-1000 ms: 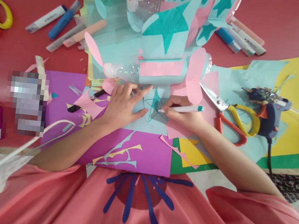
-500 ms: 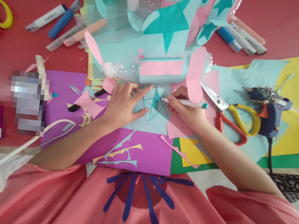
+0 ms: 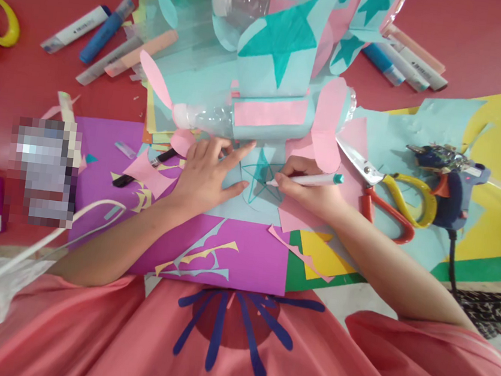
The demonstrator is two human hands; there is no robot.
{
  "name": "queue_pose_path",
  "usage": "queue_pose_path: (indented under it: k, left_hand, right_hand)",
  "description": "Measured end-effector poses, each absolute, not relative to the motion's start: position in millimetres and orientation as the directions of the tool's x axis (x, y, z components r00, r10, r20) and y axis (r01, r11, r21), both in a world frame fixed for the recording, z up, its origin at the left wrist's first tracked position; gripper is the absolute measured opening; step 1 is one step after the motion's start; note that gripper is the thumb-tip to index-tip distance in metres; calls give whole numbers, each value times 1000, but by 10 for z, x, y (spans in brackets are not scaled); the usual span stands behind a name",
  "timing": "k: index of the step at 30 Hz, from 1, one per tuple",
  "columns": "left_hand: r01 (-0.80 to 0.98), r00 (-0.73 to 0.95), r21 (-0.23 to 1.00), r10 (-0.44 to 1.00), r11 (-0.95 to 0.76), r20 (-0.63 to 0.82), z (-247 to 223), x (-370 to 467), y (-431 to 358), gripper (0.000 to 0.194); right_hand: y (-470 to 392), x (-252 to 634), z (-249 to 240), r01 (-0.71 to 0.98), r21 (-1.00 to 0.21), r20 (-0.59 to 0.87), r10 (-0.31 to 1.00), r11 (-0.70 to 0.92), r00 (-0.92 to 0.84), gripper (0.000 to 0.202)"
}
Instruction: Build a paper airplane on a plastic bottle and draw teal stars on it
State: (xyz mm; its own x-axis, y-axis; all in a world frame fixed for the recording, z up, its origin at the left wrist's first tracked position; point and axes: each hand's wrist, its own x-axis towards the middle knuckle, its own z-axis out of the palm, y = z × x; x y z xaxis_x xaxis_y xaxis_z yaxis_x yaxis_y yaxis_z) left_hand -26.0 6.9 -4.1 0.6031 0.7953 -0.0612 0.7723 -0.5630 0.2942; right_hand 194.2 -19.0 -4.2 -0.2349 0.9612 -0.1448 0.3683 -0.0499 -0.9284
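Note:
My right hand (image 3: 307,188) grips a white marker (image 3: 317,180) with a teal end, its tip on a drawn star (image 3: 261,174). The star is outlined in teal on a light blue paper piece (image 3: 251,203), with its top part coloured in. With fingers spread, my left hand (image 3: 209,174) lies flat at the paper's left side. Just beyond both hands, a clear plastic bottle (image 3: 213,117) lies on its side, wrapped in blue and pink paper. Pink paper blades stick out at its cap, and a large wing (image 3: 279,49) bears a teal star.
Open scissors (image 3: 389,198) and a blue glue gun (image 3: 456,187) lie on the right. Several markers (image 3: 108,30) rest at the upper left. Paper scraps (image 3: 202,255) are scattered over a purple sheet (image 3: 250,266). A white cable (image 3: 35,254) crosses the left side.
My right hand has shifted slightly down and left, and the marker tip has moved from the star's upper right to nearer its lower middle. My left hand stays in place.

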Motion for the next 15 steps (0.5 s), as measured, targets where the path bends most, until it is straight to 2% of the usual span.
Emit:
queue_pose_path:
  k: [3, 6, 11, 15]
  left_hand:
    - [769, 604, 307, 795, -561, -59, -43, -261, 72, 59]
    - [769, 600, 314, 798, -557, -55, -51, -266, 73, 59]
    - [771, 599, 307, 799, -557, -53, -59, -278, 71, 60]
    - [766, 611, 283, 790, -576, -46, -56, -280, 74, 60]
  right_hand:
    - [-182, 1947, -24, 337, -939, -159, 954, -67, -255, 28]
    - [-171, 1958, -10, 280, -959, -99, 973, -37, -208, 27]
    - [-182, 1954, 0, 333, -942, -54, 996, -30, -66, 40]
    - [-194, 1933, -10, 337, -941, -25, 999, -15, -24, 41]
